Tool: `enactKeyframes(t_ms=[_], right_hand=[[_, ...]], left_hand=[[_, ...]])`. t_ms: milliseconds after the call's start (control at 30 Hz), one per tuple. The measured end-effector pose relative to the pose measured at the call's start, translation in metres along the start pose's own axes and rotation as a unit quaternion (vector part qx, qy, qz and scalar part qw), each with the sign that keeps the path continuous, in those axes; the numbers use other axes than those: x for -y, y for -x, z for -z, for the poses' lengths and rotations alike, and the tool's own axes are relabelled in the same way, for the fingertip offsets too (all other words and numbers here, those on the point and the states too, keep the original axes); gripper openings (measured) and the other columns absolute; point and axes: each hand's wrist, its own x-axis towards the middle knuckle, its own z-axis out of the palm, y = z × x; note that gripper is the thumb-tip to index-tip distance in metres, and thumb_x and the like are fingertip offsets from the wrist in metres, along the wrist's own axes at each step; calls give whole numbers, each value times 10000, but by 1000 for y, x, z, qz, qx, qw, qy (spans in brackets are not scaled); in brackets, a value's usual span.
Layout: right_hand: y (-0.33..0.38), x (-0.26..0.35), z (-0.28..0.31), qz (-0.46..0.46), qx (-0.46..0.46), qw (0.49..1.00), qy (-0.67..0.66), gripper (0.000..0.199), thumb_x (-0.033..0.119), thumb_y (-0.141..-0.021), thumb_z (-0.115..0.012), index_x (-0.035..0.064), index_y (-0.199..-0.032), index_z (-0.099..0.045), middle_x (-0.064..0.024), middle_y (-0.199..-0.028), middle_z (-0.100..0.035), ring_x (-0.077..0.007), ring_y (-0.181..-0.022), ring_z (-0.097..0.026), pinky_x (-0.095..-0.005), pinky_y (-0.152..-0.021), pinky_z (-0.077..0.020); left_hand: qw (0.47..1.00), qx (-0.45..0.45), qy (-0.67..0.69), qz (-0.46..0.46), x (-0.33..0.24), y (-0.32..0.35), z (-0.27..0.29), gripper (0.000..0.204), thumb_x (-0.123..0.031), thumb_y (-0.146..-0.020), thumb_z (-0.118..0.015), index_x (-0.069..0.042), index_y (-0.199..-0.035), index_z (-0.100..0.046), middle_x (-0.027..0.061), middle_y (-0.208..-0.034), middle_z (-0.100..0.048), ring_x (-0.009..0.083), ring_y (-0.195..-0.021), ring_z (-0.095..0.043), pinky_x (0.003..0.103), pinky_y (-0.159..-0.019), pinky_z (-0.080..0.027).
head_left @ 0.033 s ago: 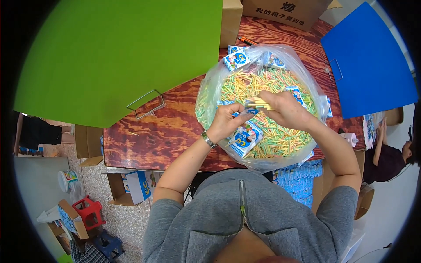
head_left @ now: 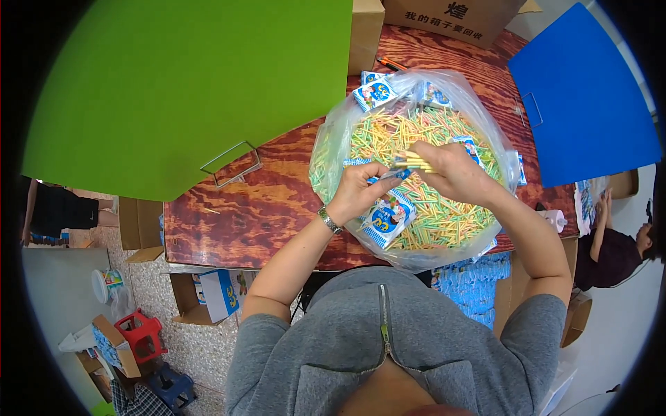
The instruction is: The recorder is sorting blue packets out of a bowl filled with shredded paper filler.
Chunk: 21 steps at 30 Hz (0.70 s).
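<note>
A large clear plastic bag (head_left: 320,149) lies spread open on the table, filled with thin pastel candy-like sticks (head_left: 444,225) in yellow, green and pink. Over it my left hand (head_left: 357,191) pinches a small blue-and-white packet (head_left: 401,175). My right hand (head_left: 454,173) is closed round a bunch of pale yellow sticks (head_left: 416,163), whose ends are at the packet's mouth; whether they are inside it I cannot tell. Just below my left hand, a blue-and-white packet (head_left: 388,218) rests on the loose sticks. More such packets (head_left: 374,95) lie at the bag's far edge.
A green panel (head_left: 194,90) with a wire handle stands at the left, a blue panel (head_left: 583,97) at the right. Cardboard boxes (head_left: 451,21) and an orange cutter (head_left: 392,64) are at the back of the reddish wood table (head_left: 236,236). Another person (head_left: 617,253) works at far right.
My right hand and the bunch of sticks have shifted very slightly against the packet. Otherwise nothing visibly differs.
</note>
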Motion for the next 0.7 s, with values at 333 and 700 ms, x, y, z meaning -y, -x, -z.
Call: enactKeyframes(t_ms=[333, 700], right_hand=[[9, 7, 16, 12, 59, 998, -17, 492, 112, -846, -620, 151, -1322, -501, -148, -719, -629, -294, -624, -649, -403, -585, -510], [-15, 29, 50, -150, 184, 963, -130, 629, 211, -975, -534, 189, -1525, -230, -66, -683, -603, -153, -567, -652, -301, -524, -520]], left_hand=[[998, -54, 11, -11, 13, 2, -2, 108, -49, -862, -712, 3, -868, -617, 27, -798, -668, 76, -682, -644, 215, -590, -525], [991, -125, -16, -43, 25, -3, -6, 116, 20, -844, -703, 1, -881, -595, 39, -833, -668, 87, -736, -658, 230, -629, -546]])
